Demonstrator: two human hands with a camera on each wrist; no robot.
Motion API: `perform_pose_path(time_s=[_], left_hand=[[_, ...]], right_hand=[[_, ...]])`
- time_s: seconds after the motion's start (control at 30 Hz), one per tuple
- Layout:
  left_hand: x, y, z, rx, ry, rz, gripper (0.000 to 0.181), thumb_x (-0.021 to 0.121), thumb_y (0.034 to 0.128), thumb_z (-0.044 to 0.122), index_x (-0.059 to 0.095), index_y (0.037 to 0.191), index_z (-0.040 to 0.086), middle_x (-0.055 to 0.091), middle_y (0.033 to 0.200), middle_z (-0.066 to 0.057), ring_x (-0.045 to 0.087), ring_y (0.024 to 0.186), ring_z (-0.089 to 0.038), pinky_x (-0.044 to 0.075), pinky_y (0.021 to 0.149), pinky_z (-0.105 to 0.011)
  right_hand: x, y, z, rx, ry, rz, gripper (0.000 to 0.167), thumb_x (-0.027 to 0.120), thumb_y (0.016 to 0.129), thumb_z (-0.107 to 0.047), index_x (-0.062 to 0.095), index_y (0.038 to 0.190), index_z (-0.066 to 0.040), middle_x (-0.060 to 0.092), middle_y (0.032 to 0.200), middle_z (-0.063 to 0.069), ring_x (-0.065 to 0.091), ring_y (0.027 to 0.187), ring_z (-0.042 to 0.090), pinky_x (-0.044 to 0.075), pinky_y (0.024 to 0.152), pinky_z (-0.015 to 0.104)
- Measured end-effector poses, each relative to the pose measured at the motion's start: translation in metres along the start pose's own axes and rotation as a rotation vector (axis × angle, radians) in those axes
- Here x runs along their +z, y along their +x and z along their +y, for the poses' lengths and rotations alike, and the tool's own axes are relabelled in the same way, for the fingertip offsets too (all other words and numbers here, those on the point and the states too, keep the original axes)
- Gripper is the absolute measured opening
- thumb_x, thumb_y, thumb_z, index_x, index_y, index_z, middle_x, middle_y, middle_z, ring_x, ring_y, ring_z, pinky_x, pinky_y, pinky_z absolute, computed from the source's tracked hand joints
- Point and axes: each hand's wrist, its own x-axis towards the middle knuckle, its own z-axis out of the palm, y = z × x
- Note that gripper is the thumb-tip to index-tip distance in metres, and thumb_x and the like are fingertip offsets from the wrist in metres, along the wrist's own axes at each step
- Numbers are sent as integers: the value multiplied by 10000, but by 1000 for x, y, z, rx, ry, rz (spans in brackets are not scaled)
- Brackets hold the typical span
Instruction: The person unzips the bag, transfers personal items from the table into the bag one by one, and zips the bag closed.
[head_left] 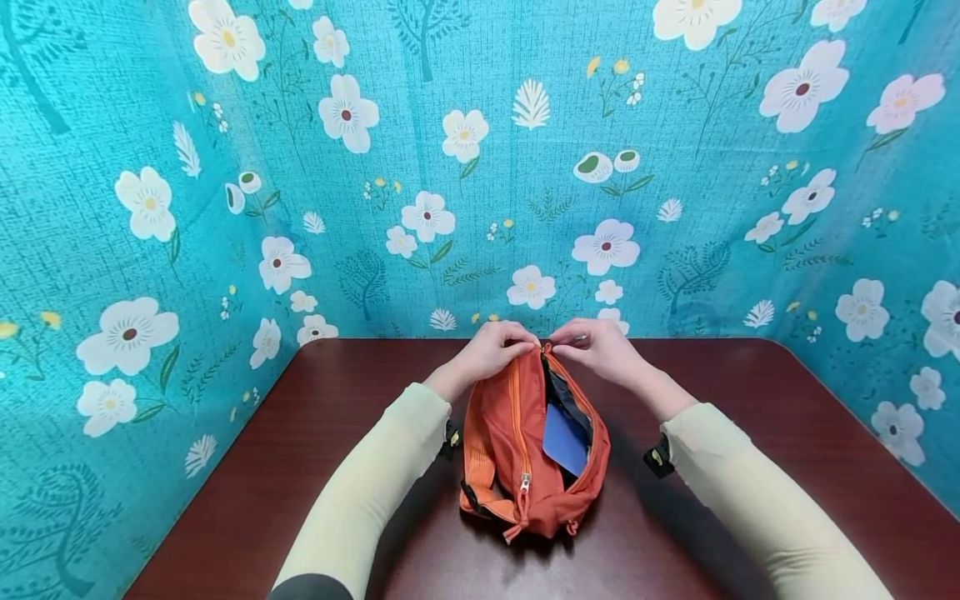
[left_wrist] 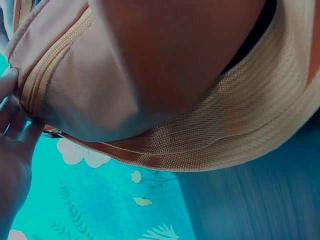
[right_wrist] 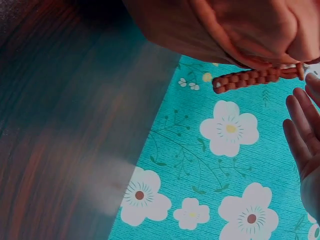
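Note:
An orange-red waist bag (head_left: 498,408) stands on the table, its main zipped opening agape. Inside it a flat blue item (head_left: 566,442) shows against the dark lining (head_left: 558,383); its kind cannot be told. My left hand (head_left: 491,350) pinches the bag's far end, with fingertips against the fabric beside the front zipper (left_wrist: 55,55) in the left wrist view. At the far end of the opening, my right hand (head_left: 596,350) pinches at the zipper pull (head_left: 547,348) with thumb and forefinger. A braided cord (right_wrist: 245,80) hangs beside the right fingers (right_wrist: 300,120).
The dark red-brown table (head_left: 360,400) ends at a blue flowered cloth (head_left: 465,217) behind and at both sides. An orange webbing strap (head_left: 477,442) with a black buckle (head_left: 471,497) lies along the bag's left side. A second zipper pull (head_left: 523,500) hangs at the near end.

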Motion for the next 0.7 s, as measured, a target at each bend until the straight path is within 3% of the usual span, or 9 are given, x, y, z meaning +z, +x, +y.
perform_pose_path(time_s=[0.23,0.7], left_hand=[[0,1,3,11,-2,13,167,625,958,137,751,1058,92,701,1022,-13,605,980,-124,470,831,-221],[2,-1,4,-32,-24,26,142,639,950,145,758,1018,105,710,995,-4,607,960,-114,471,821,-223]], right_hand=[[6,2,4,29,16,-36,164,706,884,-43,737,1045,-38,709,962,65,678,868,197,556,762,366],[11,0,6,92,9,-36,81,718,877,-62,722,959,-66,696,861,11,665,785,156,547,727,362]])
